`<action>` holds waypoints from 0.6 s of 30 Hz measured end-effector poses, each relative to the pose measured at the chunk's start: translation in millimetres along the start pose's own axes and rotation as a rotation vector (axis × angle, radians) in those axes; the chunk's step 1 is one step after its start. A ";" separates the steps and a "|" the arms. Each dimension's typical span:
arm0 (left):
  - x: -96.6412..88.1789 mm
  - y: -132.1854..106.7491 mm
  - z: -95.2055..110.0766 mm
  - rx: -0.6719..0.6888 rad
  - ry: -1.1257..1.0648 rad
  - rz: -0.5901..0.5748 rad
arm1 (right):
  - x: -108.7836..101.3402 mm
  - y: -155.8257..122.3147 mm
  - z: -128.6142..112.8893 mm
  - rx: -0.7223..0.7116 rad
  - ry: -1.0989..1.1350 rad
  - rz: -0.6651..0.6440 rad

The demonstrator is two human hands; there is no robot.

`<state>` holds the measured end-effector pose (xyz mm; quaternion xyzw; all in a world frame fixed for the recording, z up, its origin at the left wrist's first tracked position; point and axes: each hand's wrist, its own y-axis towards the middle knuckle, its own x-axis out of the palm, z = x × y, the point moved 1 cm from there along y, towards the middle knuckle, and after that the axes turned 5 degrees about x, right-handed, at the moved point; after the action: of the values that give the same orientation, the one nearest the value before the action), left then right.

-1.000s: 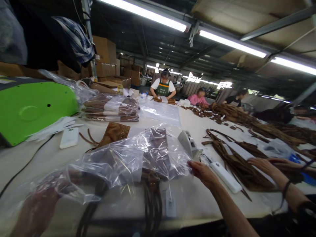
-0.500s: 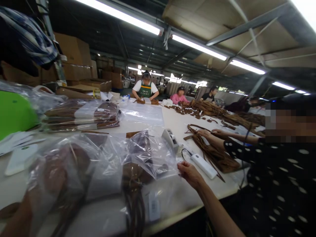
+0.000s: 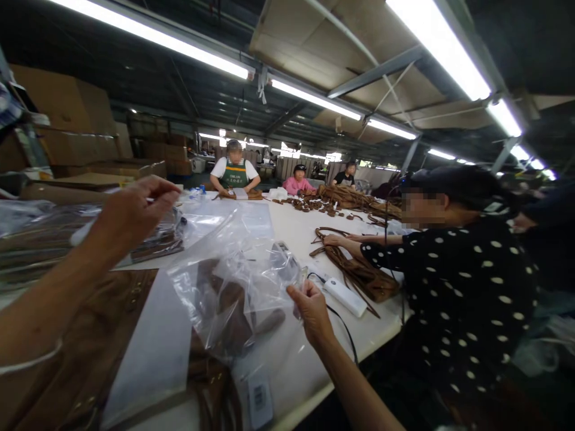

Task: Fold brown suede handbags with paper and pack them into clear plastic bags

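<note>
My right hand (image 3: 314, 314) pinches the edge of a clear plastic bag (image 3: 233, 281) that stands crumpled over the table. My left hand (image 3: 135, 212) is raised at the left, thumb and fingers pressed together. Whether anything is between those fingertips I cannot make out. Below the left forearm lies a folded brown garment (image 3: 121, 311), with metal eyelets and a white paper band (image 3: 153, 341) around it. Brown cords hang by its near end, beside a barcode label (image 3: 259, 401). Some brown material shows through the plastic.
Behind the plastic stands a tape dispenser (image 3: 287, 263); right of it lies a white corded device (image 3: 345, 296). A co-worker in a dotted top (image 3: 458, 287) handles brown pieces (image 3: 363, 269). Wrapped bundles (image 3: 157, 233) lie at the left. Other people sit across the white table (image 3: 291, 221).
My left hand has come out from behind the plastic and risen. The bag has shifted off the brown garment toward my right hand, which still grips its edge. The view has turned right.
</note>
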<state>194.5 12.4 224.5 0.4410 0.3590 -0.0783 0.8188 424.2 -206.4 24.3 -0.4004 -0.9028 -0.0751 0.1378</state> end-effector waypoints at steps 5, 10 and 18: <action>71.8 -89.6 45.8 0.170 -0.253 -0.681 | 61.3 -42.6 10.1 -0.001 -0.012 -0.226; 111.2 -129.8 31.2 -0.006 -0.609 -0.810 | 80.5 -63.1 20.1 0.092 0.056 -0.391; 84.8 -123.6 1.7 -0.147 -0.652 -0.589 | 67.6 -44.3 25.7 0.396 0.621 -0.198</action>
<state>202.2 -47.0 87.0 0.2130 0.1971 -0.4173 0.8612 343.1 -182.1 19.7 -0.2351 -0.8493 -0.0298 0.4717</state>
